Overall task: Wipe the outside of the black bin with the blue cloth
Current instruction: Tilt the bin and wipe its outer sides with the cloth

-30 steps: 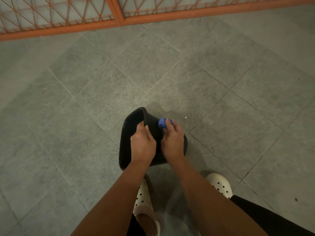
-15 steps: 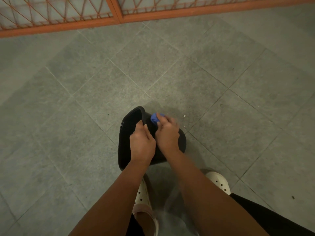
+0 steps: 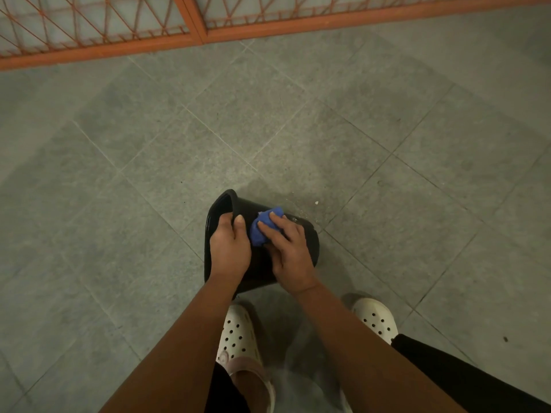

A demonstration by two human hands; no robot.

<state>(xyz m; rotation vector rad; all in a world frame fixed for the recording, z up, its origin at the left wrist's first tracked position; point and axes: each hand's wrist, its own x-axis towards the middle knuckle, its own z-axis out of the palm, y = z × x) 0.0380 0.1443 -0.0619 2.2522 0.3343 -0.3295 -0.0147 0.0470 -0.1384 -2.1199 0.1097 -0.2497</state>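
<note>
A grey tiled floor [image 3: 387, 129] is filling most of the view, with an orange lattice gate [image 3: 190, 31] running along its far edge. On the floor, just in front of the person's pale clogs [image 3: 238, 335], the black bin [image 3: 307, 236] is lying tipped on its side, its open mouth facing left and its wall turned upward. The left hand [image 3: 229, 248] is steadying it, its grip closing over the rim with the fingers hooked inside and the thumb outside. The right hand [image 3: 290, 254] is pressing the bunched blue cloth [image 3: 262, 228] against the upturned wall near the rim, fingers spread flat over the cloth rather than curling round it. To wipe well here, the pressure is probably best kept even while the cloth is travelling from rim toward base in overlapping passes, and the left hand is likely needing to roll the bin so the hidden underside is coming up in turn. Small pale specks [image 3: 316, 202] are lying on the floor beyond the bin.
</note>
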